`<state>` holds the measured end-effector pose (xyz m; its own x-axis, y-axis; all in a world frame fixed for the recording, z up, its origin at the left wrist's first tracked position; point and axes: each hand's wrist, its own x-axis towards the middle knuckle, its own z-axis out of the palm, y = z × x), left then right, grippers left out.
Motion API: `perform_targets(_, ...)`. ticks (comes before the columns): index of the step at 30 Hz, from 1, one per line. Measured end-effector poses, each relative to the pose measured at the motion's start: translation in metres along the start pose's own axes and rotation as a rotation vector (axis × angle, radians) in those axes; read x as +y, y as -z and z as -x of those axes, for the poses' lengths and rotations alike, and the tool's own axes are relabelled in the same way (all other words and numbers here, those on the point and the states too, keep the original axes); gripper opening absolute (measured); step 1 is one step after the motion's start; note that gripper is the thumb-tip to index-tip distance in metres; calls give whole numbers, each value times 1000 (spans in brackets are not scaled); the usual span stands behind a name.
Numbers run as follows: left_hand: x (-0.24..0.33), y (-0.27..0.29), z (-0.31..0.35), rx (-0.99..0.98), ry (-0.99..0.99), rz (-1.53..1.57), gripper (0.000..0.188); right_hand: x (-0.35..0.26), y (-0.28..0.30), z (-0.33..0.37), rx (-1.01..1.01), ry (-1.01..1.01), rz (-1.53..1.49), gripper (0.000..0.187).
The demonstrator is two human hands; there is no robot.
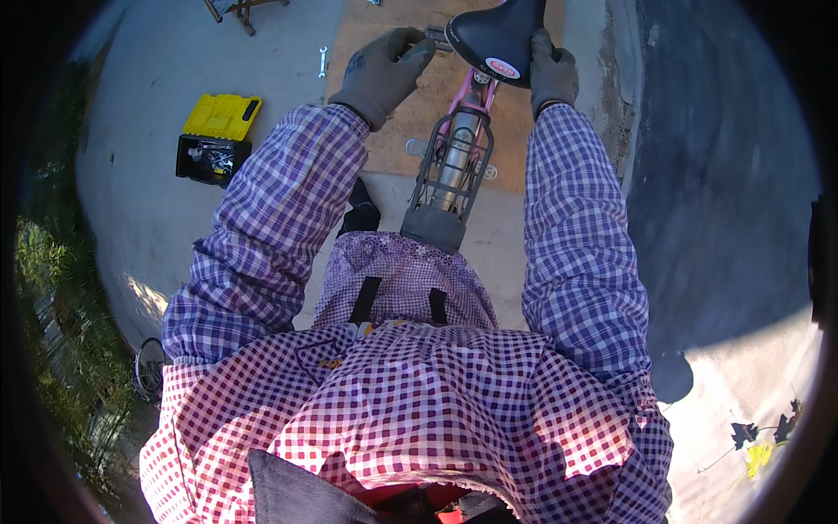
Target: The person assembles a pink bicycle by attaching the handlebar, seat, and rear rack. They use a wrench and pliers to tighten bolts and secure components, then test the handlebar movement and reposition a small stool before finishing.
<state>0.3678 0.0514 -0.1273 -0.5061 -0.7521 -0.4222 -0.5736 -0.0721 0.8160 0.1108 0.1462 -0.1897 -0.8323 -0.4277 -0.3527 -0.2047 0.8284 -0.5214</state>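
Open toolbox (215, 122), silver wrench (323, 62), greenery (63, 345) at far left

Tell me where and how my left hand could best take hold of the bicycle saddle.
The bicycle saddle is probably best taken by its left rear corner, from the left: the broad rear flares out toward the gloved left hand, and the gloved right hand holds the right edge. Thumb on top, fingers beneath.
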Motion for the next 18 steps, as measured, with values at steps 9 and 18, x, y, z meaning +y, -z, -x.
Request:
perform_targets(9,29,-27,-122,-56,-496,-408,60,2,3,8,-19,-109,-272,83)
perform_targets(18,48,-43,-138,-262,-240,-432,89,-19,-14,-1,134,145,-265,61)
